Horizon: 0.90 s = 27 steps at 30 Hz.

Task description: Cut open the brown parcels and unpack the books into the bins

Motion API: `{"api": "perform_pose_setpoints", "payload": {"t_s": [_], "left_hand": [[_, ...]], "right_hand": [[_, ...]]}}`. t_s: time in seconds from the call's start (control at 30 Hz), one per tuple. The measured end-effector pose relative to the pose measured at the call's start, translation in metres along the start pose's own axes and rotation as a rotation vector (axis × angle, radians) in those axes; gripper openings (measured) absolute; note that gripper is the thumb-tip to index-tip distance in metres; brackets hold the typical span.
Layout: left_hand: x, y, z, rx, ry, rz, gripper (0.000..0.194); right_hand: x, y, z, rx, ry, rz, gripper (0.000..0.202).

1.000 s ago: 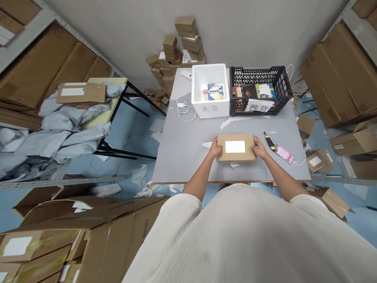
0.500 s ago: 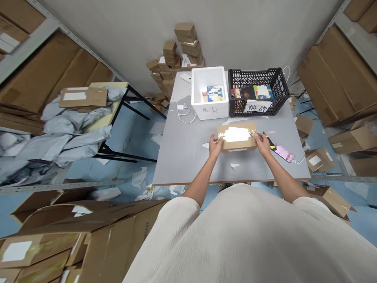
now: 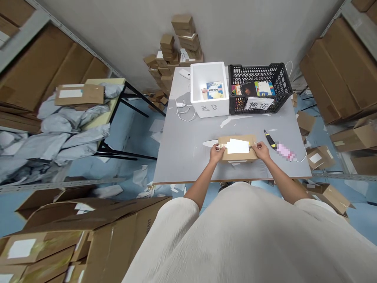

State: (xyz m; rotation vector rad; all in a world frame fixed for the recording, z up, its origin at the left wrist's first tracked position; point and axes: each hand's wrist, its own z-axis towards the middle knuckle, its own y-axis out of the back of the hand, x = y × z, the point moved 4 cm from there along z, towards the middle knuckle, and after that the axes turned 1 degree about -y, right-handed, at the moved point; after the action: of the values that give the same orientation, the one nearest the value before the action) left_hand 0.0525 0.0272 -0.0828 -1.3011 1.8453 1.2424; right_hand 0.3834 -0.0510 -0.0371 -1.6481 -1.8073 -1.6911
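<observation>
A taped brown cardboard box (image 3: 239,156) with white labels on top lies on the grey table (image 3: 182,161), close to its front edge. At the box's left end, the fingers of my left hand (image 3: 217,153) are closed on its edge. My right hand (image 3: 261,150) grips the opposite end, thumb near the tape. To the right of that hand lie a black and yellow utility knife (image 3: 269,139) and a pink phone-like item (image 3: 285,152), partly blurred out, with a white cable.
Behind the box stand a white foam bin (image 3: 209,110) and a black plastic crate (image 3: 259,108), both holding books. Stacked boxes (image 3: 183,37) rise by the wall. Grey mailing bags (image 3: 61,122) cover a side table at left. Open cartons (image 3: 118,236) stand at lower left.
Both hands have drawn the box toward me, nearer the table's front edge. More of the knife and of a white scrap behind the box now shows.
</observation>
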Motion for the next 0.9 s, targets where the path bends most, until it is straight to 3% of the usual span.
{"api": "perform_pose_setpoints", "payload": {"t_s": [0.23, 0.47, 0.6, 0.7, 0.9], "left_hand": [[-0.004, -0.005, -0.002, 0.013, 0.012, -0.099, 0.063], [-0.023, -0.005, -0.004, 0.086, 0.023, -0.097, 0.084], [-0.042, -0.001, -0.001, 0.087, -0.036, -0.094, 0.095], [-0.055, 0.000, -0.004, 0.057, -0.086, -0.151, 0.087], [-0.051, 0.003, -0.011, -0.015, -0.046, -0.057, 0.065]], "right_hand": [[-0.007, -0.003, 0.005, 0.015, -0.003, 0.134, 0.040], [0.004, -0.005, 0.005, 0.223, 0.053, 0.355, 0.085], [0.026, 0.007, 0.015, 0.181, 0.165, 0.352, 0.095], [0.038, 0.014, 0.021, 0.137, 0.232, 0.357, 0.099], [0.022, 0.020, 0.017, 0.019, 0.005, 0.246, 0.080]]}}
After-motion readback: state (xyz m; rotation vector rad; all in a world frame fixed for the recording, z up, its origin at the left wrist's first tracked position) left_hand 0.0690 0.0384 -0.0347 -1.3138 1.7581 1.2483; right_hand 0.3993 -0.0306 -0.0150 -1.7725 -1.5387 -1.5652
